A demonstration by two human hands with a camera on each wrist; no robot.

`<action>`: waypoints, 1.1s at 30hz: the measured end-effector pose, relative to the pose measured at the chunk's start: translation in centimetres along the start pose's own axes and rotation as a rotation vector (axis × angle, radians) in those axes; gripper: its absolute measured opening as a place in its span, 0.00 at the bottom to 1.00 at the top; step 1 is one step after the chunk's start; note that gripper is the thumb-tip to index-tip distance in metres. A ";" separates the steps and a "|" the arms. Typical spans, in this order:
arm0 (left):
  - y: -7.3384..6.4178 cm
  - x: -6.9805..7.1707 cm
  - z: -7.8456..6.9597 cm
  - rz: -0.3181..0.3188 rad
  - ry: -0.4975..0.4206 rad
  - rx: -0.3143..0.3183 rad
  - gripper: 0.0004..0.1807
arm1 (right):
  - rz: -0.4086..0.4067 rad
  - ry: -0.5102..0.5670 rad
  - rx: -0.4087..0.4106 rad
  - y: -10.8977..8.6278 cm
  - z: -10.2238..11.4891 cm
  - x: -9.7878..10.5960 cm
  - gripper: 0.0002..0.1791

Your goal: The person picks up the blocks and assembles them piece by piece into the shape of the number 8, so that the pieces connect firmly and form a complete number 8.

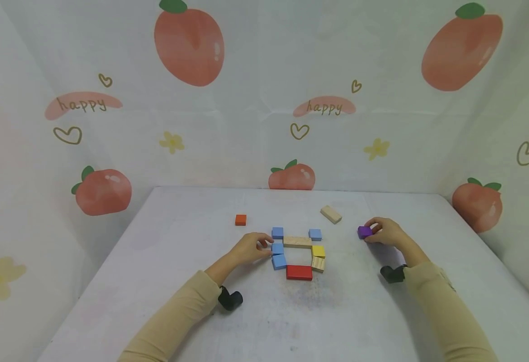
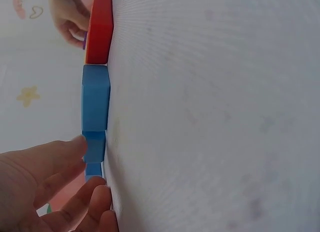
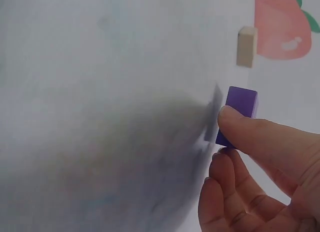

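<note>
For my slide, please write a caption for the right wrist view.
Right grip holding a purple block, a wooden block lying farther off.

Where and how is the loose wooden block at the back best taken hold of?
Probably pinch the wooden block mid-length by its long sides, coming from above: it lies flat, longer than wide, slanted on the table, with nothing touching it.

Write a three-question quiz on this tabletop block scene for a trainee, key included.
1. Which block does the person's right hand pinch?
2. True or false: the long red block lies nearer the person than the yellow block.
3. How many blue blocks show in the head view? a) two b) four c) six

Key:
1. The purple block.
2. True.
3. b) four.
</note>
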State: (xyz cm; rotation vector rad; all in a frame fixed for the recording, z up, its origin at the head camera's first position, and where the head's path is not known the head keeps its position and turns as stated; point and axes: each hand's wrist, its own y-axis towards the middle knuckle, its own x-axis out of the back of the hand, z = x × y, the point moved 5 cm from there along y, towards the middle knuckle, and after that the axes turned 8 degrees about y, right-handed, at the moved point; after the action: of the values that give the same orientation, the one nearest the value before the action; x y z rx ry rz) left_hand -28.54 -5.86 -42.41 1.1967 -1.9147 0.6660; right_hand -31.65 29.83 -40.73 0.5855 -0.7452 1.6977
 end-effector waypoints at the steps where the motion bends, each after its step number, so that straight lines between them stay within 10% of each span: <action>1: 0.0 0.0 0.0 -0.003 -0.001 -0.002 0.16 | 0.001 0.003 0.004 0.1 0.2 -0.1 0.24; 33: 0.3 0.2 -0.7 -0.004 0.003 0.023 0.15 | 0.043 0.007 0.124 4.1 5.9 -3.1 0.19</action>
State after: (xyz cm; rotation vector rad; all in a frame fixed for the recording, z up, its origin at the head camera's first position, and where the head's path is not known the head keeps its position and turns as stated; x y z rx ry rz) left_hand -28.62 -5.33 -41.84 1.2125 -1.9065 0.6897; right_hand -34.91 22.75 -39.68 0.6531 -0.6546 1.7939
